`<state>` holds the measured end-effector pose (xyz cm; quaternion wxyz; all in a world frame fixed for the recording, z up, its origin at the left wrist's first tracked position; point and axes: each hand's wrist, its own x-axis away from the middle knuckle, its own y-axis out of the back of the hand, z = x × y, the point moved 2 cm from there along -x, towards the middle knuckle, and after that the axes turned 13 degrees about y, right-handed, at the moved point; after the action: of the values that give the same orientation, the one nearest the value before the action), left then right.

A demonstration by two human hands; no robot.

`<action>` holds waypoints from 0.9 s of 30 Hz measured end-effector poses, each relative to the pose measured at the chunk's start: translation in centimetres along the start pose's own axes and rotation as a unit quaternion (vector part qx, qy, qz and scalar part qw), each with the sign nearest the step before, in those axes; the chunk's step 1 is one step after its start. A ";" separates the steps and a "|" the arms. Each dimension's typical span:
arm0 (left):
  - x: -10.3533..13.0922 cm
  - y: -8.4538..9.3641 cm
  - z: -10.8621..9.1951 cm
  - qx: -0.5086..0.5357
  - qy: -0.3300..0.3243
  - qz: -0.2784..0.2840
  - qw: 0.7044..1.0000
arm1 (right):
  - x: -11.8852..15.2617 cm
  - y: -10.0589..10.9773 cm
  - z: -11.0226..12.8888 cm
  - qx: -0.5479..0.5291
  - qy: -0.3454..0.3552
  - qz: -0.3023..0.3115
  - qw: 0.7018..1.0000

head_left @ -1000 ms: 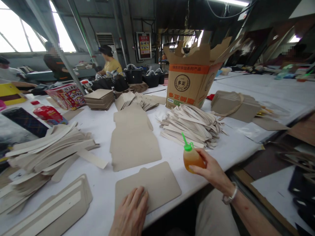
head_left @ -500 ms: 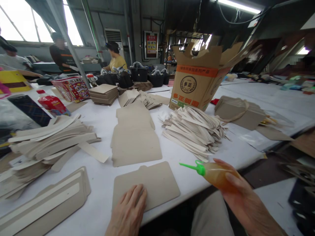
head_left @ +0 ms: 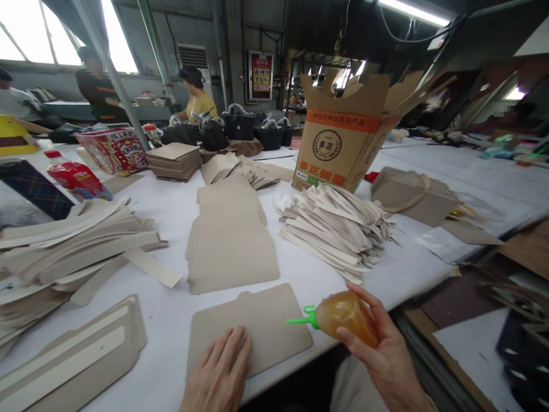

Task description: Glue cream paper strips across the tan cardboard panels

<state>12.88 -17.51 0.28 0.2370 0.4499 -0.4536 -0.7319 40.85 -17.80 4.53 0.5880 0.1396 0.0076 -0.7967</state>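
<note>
My left hand (head_left: 221, 366) lies flat, fingers stretched out, on the left part of a grey-beige cardboard panel (head_left: 268, 320) at the table's front edge. In my right hand (head_left: 381, 343) is a squeeze bottle (head_left: 345, 315) of amber liquid, its green nozzle pointing left over the panel's right part. Whether the tip touches the panel I cannot tell. Beyond this panel lie overlapping cardboard panels (head_left: 234, 252). A heap of narrow pale strips (head_left: 334, 226) sits to their right. At the lower left rest panels with strips on them (head_left: 81, 357).
A tall open carton (head_left: 330, 143) stands behind the strips. Another strip pile (head_left: 86, 246) fills the left, near a red-labelled bottle (head_left: 77, 174). Stacked cardboard (head_left: 175, 160) and black bags (head_left: 240, 126) sit farther back. Several people work beyond the table.
My right hand has brought the squeeze bottle left and slightly down, so its nozzle is now over the panel. My left hand stays on the panel. The view has shifted slightly.
</note>
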 end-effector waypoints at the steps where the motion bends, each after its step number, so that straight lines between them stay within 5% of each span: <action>1: 0.1 0.0 0.0 0.006 0.007 -0.001 1.000 | 0.1 -0.1 0.1 0.009 0.032 0.006 0.999; 5: 0.3 0.0 0.2 0.016 0.023 -0.007 1.000 | 0.4 -1.0 0.6 0.002 0.144 0.027 0.989; 13: 0.0 -0.1 0.1 0.011 0.025 -0.005 1.000 | 0.5 -1.2 -0.3 0.019 0.235 0.124 0.964; 27: 0.2 0.0 0.0 0.013 0.029 -0.012 0.999 | 0.1 -2.1 -0.1 0.025 0.227 0.112 0.967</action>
<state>12.82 -17.69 0.19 0.2354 0.4794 -0.4507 -0.7152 38.87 -17.20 4.07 0.6523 0.3318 0.1054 -0.6732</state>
